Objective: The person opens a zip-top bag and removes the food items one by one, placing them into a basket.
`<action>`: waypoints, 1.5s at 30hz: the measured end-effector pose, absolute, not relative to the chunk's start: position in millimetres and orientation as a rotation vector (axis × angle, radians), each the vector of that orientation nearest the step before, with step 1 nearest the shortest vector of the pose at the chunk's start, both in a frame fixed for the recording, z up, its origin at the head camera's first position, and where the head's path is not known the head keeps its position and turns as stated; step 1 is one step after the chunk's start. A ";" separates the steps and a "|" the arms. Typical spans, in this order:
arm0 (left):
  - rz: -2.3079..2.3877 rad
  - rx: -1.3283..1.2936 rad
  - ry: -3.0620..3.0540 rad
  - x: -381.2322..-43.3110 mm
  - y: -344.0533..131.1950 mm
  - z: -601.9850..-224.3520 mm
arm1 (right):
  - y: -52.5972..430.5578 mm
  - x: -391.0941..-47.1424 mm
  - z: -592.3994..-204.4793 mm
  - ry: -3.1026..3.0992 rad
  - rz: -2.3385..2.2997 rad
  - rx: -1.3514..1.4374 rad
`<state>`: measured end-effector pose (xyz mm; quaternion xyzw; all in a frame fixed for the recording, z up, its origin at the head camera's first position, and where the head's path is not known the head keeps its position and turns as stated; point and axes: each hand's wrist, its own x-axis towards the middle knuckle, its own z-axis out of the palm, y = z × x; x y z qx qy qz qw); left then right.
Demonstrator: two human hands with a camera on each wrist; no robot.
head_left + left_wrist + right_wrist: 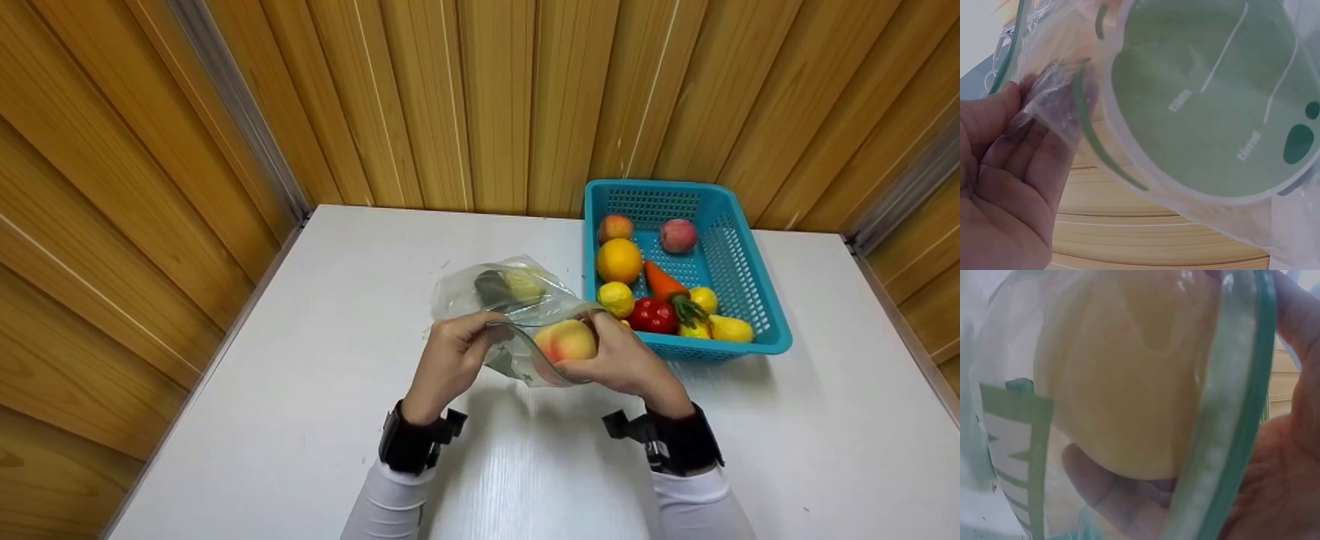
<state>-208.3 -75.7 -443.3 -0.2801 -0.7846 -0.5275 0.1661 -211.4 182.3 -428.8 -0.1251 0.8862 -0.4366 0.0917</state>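
Note:
A clear zip bag [454, 300] with green print lies over the white table, its green-edged mouth facing me. Through the plastic show a dark, rounded item [491, 289] and a pale yellow-green one [525, 285]. My left hand [450, 360] pinches the left side of the mouth between thumb and fingers; the bunched plastic [1044, 95] shows in the left wrist view. My right hand [628, 358] holds a yellow-red peach [570, 340] at the right side of the mouth. In the right wrist view the peach [1129, 394] sits behind the plastic, with fingers curled beneath it.
Right of the bag stands a blue basket [761, 276]. It holds an orange [619, 260], a carrot [663, 282], a red tomato [654, 316], a reddish apple [678, 235] and several yellow fruits. Wood-panelled walls [495, 105] rise behind and beside the table [285, 375].

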 end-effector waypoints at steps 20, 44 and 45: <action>-1.484 -0.802 -2.242 -206.2 -77.6 -442.6 | 200.5 -198.7 -411.9 2.617 -1.348 -0.508; -1.488 -0.833 -2.231 -207.7 -74.8 -443.6 | 239.8 -181.0 -400.6 2.683 -1.573 -0.423; -1.490 -0.833 -2.232 -207.7 -74.6 -443.6 | 242.8 -180.4 -400.4 2.684 -1.589 -0.409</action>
